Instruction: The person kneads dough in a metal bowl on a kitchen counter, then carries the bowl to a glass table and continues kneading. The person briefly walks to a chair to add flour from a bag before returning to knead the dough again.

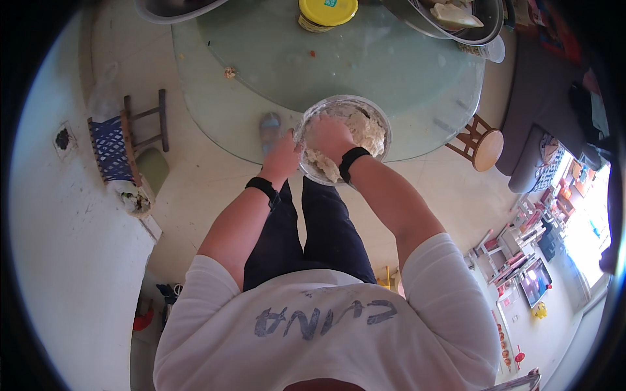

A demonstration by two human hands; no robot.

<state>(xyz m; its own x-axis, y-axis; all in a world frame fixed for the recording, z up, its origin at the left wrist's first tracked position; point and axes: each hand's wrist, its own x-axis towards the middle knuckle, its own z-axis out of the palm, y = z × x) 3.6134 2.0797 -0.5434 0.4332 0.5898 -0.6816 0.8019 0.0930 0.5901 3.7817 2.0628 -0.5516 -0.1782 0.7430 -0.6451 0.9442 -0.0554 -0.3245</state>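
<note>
Near the front edge of the glass table (264, 83), a metal bowl (387, 141) holds pale, sticky, lumpy dough (368, 133). My left hand (283, 157) grips the bowl at its left rim. Inside the bowl, my right hand (331, 138) presses into the dough near the left side, its fingers hidden from view. Dough lies on both sides of that hand, with a rough lump (323, 165) towards me. Whitish smears coat the bowl's inner wall.
At the far edge stand a yellow-lidded tub (328, 12), a bowl (181, 18) and metal bowls (484, 36) with a pale piece inside. A clear container (494, 50) sits beside them. Crumbs (230, 73) dot the glass. A wooden stool (487, 150) is at right, a woven-seat stool (111, 149) at left.
</note>
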